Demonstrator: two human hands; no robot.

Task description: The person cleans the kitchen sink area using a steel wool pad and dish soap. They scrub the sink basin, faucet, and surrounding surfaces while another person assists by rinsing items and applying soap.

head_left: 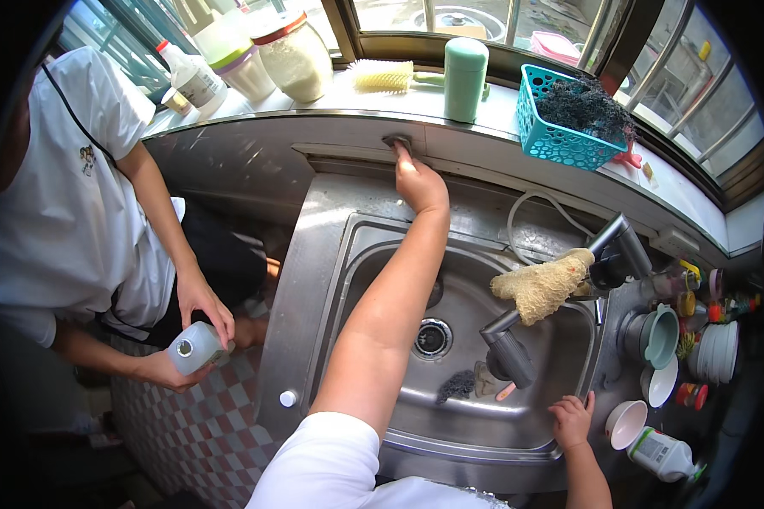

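My left hand [422,184] reaches across the stainless steel sink [414,436] to the wall behind it. Its fingers press a small dark scouring pad [395,139] flat against the wall tiles [356,135] below the window ledge. My right hand [572,420] rests on the sink's right rim with its fingers apart and nothing in it. A dark mesh scrubber [456,385], a brownish rag-like piece [485,380] and a pink-handled item [505,391] lie in the basin. A loofah [544,286] is draped over the dark grey faucet [508,353].
At left, another person [79,191] holds a translucent bottle [194,348]; a white cap [288,399] lies nearby. Jars, a brush [382,76], a green canister [465,79] and a turquoise basket [566,137] line the ledge. Bowls [627,424] and a bottle [662,453] stand right.
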